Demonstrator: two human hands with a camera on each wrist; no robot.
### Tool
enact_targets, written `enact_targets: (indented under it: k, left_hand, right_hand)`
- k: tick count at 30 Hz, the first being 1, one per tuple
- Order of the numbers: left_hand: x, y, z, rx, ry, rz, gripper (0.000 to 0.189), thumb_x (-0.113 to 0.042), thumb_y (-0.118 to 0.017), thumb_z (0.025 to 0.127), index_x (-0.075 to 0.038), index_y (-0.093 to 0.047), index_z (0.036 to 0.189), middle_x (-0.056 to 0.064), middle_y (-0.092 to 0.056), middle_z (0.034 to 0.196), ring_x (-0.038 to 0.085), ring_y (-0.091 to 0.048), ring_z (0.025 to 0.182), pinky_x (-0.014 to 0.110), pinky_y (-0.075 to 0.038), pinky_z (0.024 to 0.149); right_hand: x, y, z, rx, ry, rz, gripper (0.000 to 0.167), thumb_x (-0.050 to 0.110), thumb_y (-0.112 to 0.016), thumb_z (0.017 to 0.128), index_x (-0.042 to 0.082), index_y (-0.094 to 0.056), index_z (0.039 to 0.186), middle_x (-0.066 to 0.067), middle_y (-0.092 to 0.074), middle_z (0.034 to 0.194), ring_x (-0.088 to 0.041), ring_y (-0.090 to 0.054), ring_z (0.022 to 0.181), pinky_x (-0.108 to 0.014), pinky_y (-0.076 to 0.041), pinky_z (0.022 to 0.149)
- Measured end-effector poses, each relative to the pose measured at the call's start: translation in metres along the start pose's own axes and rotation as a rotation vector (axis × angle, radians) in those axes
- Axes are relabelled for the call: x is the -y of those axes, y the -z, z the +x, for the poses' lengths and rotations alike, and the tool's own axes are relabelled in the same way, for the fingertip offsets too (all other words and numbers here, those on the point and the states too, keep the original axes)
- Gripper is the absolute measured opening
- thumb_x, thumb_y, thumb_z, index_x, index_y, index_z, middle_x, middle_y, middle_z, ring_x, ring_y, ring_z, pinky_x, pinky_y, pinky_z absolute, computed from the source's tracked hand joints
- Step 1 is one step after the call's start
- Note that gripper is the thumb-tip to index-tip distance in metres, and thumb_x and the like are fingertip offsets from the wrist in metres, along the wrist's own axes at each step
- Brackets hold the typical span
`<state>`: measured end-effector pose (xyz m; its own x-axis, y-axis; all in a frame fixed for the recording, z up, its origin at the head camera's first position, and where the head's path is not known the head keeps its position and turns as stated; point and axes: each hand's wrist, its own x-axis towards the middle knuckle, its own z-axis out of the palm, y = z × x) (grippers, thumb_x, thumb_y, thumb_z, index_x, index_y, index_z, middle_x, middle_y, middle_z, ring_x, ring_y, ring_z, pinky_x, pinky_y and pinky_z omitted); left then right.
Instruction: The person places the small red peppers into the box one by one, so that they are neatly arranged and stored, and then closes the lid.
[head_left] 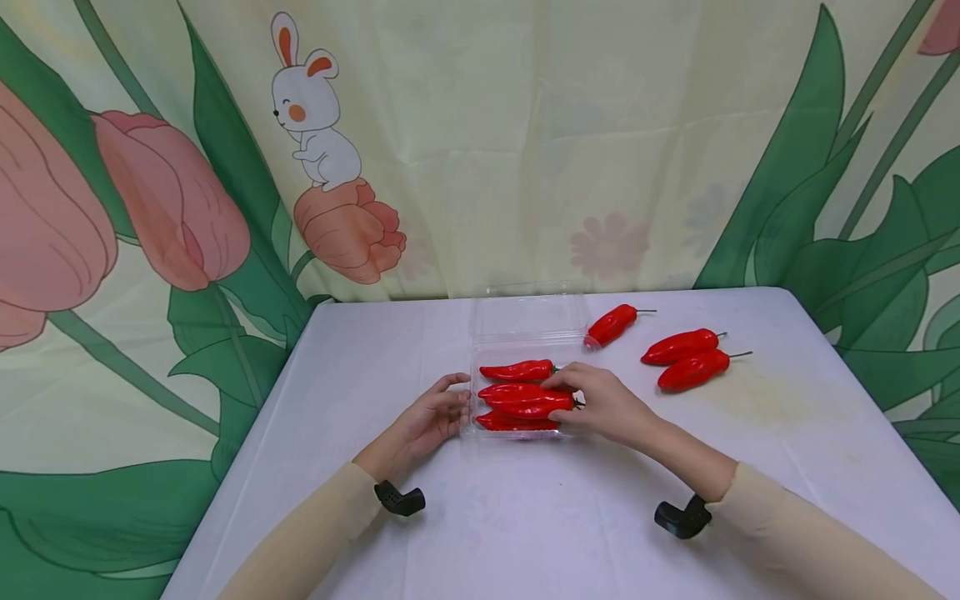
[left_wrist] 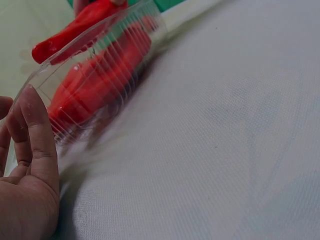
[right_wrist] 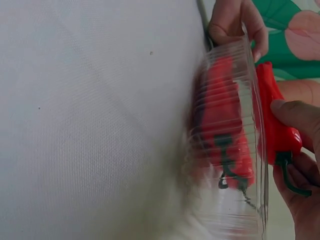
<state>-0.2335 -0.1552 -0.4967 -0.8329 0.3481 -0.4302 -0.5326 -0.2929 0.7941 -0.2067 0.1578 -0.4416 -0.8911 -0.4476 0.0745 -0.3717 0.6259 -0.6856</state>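
Observation:
My right hand pinches a red chili pepper between thumb and fingers, its green stem pointing back toward the palm. The pepper is just over the rim of a clear plastic clamshell box, tip toward the left. Other red peppers lie side by side in the ribbed base, seen blurred through its wall in both wrist views. My left hand is at the box's left end, its extended fingers touching the rim. The hinged lid stands opened back, away from me.
To the right of the box, one red pepper lies close beside the lid. Two more, a rear pepper and a nearer pepper, lie together farther right on the white tablecloth. A printed curtain hangs behind the table.

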Motion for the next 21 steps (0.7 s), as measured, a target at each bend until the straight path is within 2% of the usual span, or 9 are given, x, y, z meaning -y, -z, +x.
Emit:
enact_targets:
  k: [8,15,21]
  left_hand:
    - [0.001,0.000,-0.002,0.033,-0.009,-0.001,0.048,-0.011,-0.059,0.100,-0.018,-0.040,0.143,0.000,-0.061,0.102,0.012,-0.059,0.075,0.019,-0.057,0.073]
    - [0.001,0.000,-0.002,0.016,-0.006,-0.008,0.043,-0.012,-0.059,0.101,-0.019,-0.043,0.140,0.000,-0.060,0.103,0.011,-0.058,0.075,0.019,-0.057,0.073]
    - [0.001,0.001,-0.001,0.008,-0.005,-0.007,0.043,-0.012,-0.061,0.101,-0.020,-0.044,0.139,-0.001,-0.060,0.104,0.012,-0.059,0.080,0.019,-0.057,0.074]
  right_hand:
    - [0.003,-0.006,0.004,0.038,0.010,-0.006,0.042,0.019,-0.087,0.083,0.016,-0.073,0.123,-0.003,-0.069,0.117,-0.019,-0.063,0.106,-0.028,-0.062,0.078]
    - [0.007,-0.013,0.009,0.037,0.034,-0.021,0.039,0.018,-0.086,0.084,0.019,-0.073,0.120,-0.003,-0.068,0.123,-0.022,-0.062,0.111,-0.029,-0.061,0.080]
    - [0.011,-0.016,0.010,0.040,0.059,-0.032,0.042,0.025,-0.089,0.081,0.021,-0.074,0.120,-0.003,-0.069,0.124,-0.022,-0.062,0.114,-0.030,-0.062,0.081]
